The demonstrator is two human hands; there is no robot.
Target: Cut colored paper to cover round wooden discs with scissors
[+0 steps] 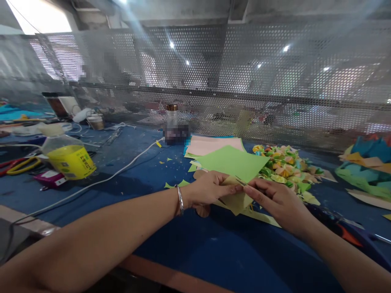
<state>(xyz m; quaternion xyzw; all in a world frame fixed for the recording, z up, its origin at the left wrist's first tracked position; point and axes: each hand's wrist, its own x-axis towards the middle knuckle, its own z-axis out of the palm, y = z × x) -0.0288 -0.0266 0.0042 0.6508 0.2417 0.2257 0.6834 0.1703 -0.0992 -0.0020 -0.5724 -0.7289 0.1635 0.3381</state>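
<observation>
Both hands meet over the blue table around a folded piece of yellowish paper (236, 198). My left hand (210, 188), with a silver bangle at the wrist, pinches its left side between thumb and fingers. On the upper right edge of the paper, my right hand (271, 199) closes with thumb and fingertips. A thin dark line shows at the paper's top edge; I cannot make out what it is. Just behind lies a light green sheet (232, 160), partly over a stack of pale pink sheets (214, 145). A yellowish paper strip (262, 217) lies under the hands.
Many small folded paper flowers (284, 165) are heaped behind my right hand. Larger layered paper pieces (366, 167) stand far right. At left are a yellow-labelled bottle (71, 160), scissors (26, 165) and a white cable (122, 169). A lidded jar (172, 116) stands before the perforated metal screen (195, 73).
</observation>
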